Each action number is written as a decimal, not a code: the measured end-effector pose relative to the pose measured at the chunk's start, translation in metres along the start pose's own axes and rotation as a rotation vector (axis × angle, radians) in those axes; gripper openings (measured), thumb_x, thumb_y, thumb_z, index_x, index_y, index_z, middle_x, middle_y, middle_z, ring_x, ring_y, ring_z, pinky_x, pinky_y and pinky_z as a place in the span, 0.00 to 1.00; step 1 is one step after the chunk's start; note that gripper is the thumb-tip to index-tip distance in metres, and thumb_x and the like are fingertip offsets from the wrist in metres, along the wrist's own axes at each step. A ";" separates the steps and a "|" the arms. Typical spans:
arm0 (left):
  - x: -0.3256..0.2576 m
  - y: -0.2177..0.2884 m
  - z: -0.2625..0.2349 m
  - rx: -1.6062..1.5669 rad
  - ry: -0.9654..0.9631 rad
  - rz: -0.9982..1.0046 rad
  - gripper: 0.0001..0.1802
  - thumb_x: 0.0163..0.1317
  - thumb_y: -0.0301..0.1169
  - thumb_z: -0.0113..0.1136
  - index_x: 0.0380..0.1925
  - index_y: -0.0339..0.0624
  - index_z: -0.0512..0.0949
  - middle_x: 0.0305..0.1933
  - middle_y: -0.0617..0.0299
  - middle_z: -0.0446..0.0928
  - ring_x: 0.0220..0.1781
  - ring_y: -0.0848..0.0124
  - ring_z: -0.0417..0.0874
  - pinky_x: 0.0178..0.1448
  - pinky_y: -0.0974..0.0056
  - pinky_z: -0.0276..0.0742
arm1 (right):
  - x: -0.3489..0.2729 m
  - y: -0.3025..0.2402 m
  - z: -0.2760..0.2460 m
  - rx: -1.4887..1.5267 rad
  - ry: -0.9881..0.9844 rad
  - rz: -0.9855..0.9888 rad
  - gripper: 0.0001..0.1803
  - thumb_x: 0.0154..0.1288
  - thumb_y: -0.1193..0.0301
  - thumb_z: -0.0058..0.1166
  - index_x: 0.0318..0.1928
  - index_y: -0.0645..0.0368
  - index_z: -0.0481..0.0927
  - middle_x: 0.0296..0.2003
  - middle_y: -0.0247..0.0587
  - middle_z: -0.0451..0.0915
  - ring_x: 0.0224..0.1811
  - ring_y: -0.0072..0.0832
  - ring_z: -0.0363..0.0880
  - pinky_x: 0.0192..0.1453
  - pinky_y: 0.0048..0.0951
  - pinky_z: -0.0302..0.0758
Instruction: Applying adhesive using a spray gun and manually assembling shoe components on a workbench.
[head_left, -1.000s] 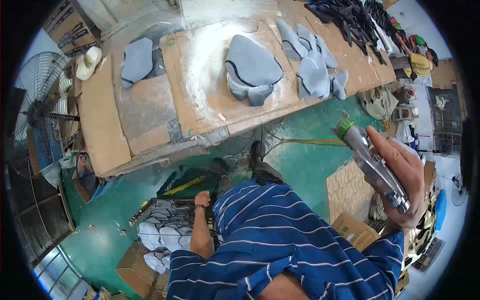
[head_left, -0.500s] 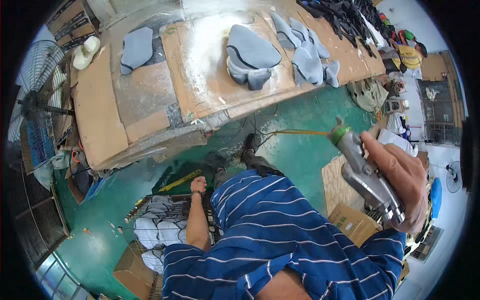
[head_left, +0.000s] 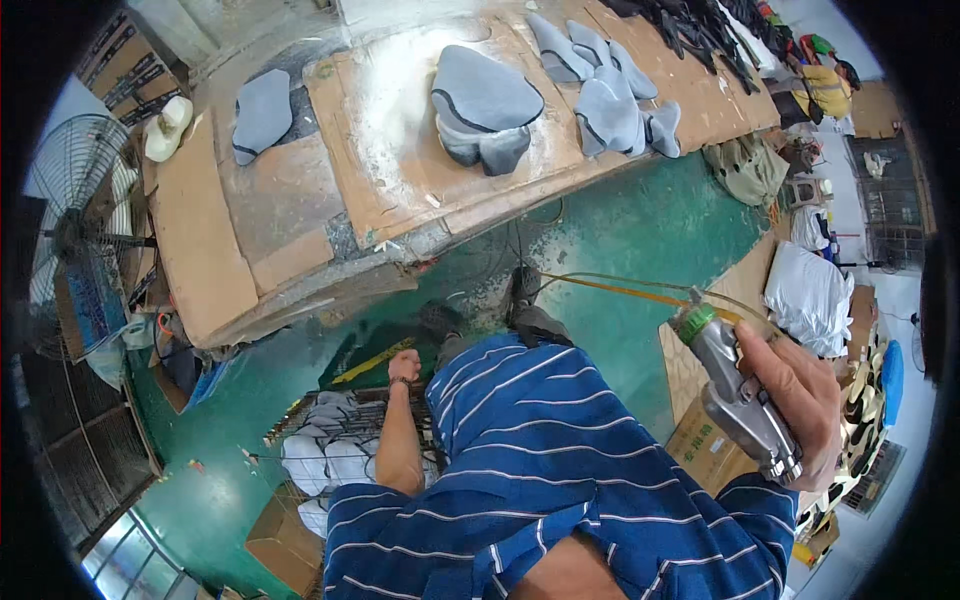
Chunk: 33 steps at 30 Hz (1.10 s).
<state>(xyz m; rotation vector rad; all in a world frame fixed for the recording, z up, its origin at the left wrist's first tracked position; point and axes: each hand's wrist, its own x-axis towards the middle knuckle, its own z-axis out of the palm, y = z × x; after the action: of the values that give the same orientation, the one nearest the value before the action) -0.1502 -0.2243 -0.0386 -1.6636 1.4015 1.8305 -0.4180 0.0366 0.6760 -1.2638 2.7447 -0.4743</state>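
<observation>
My right hand (head_left: 803, 400) is wrapped round a metal spray gun (head_left: 735, 395) with a green collar, held up at the right over the floor. Two thin hoses, one orange, run from the gun's collar end toward my feet. Down at my left side, my left hand (head_left: 404, 366) is closed in a loose fist, with nothing visible in it. Beside that forearm stands a wire basket (head_left: 300, 405) filled with pale grey padded pieces (head_left: 312, 462). On the workbench (head_left: 195, 250) ahead, a large grey padded piece (head_left: 488, 88) rests on top of other grey pieces.
Another grey piece (head_left: 264, 112) lies at the bench's left, and several more (head_left: 610, 110) at its right. Dark glove-like items (head_left: 690, 40) are heaped farther right. A large fan (head_left: 75, 215) stands at the left, a cardboard box (head_left: 705, 445) at the right. Another person (head_left: 822, 92) is far right.
My right hand and the spray gun sit slightly lower and farther right in the picture. The view has shifted a little; my left hand stays at my side.
</observation>
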 end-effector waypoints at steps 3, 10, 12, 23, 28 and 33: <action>0.006 0.022 0.023 -0.126 0.049 0.117 0.07 0.64 0.30 0.61 0.37 0.45 0.87 0.28 0.65 0.83 0.24 0.73 0.81 0.22 0.64 0.73 | -0.004 0.041 -0.003 -0.019 -0.031 -0.039 0.34 0.46 0.74 0.71 0.59 0.64 0.85 0.29 0.43 0.82 0.27 0.33 0.80 0.33 0.31 0.73; -0.011 0.169 0.071 -0.279 0.158 0.749 0.15 0.73 0.37 0.65 0.51 0.37 0.82 0.40 0.62 0.85 0.33 0.76 0.79 0.36 0.68 0.76 | -0.005 0.135 -0.010 0.115 -0.013 -0.013 0.37 0.46 0.77 0.67 0.63 0.66 0.82 0.25 0.39 0.81 0.25 0.31 0.81 0.28 0.31 0.74; -0.038 0.240 0.087 -0.218 0.187 0.839 0.17 0.75 0.38 0.62 0.54 0.35 0.81 0.44 0.60 0.85 0.37 0.75 0.81 0.40 0.68 0.77 | -0.005 0.161 -0.010 0.095 -0.009 0.054 0.37 0.46 0.77 0.68 0.63 0.67 0.82 0.26 0.39 0.82 0.25 0.32 0.81 0.29 0.31 0.74; -0.175 0.487 0.178 -0.226 0.306 1.163 0.27 0.82 0.45 0.46 0.63 0.31 0.76 0.56 0.48 0.83 0.62 0.62 0.83 0.67 0.54 0.78 | 0.006 0.269 -0.010 0.472 -0.010 -0.018 0.37 0.45 0.77 0.69 0.62 0.66 0.83 0.25 0.37 0.82 0.25 0.30 0.82 0.26 0.29 0.75; -0.172 0.528 0.213 0.154 0.305 1.238 0.33 0.82 0.52 0.40 0.64 0.34 0.77 0.63 0.48 0.79 0.66 0.58 0.79 0.73 0.51 0.70 | 0.009 0.316 -0.003 0.475 0.058 0.008 0.35 0.47 0.76 0.70 0.61 0.70 0.82 0.24 0.39 0.82 0.24 0.31 0.81 0.27 0.30 0.74; -0.157 0.545 0.250 1.030 0.436 1.228 0.28 0.77 0.54 0.47 0.62 0.49 0.81 0.67 0.47 0.76 0.73 0.52 0.72 0.78 0.41 0.56 | 0.016 0.353 -0.005 0.537 0.057 -0.030 0.35 0.47 0.77 0.70 0.61 0.68 0.82 0.24 0.38 0.83 0.24 0.30 0.81 0.28 0.30 0.75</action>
<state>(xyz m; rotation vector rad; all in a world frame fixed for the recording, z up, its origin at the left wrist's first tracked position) -0.6642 -0.2295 0.3080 -0.5928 3.1887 0.5793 -0.6861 0.2417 0.5718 -1.1558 2.3875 -1.1659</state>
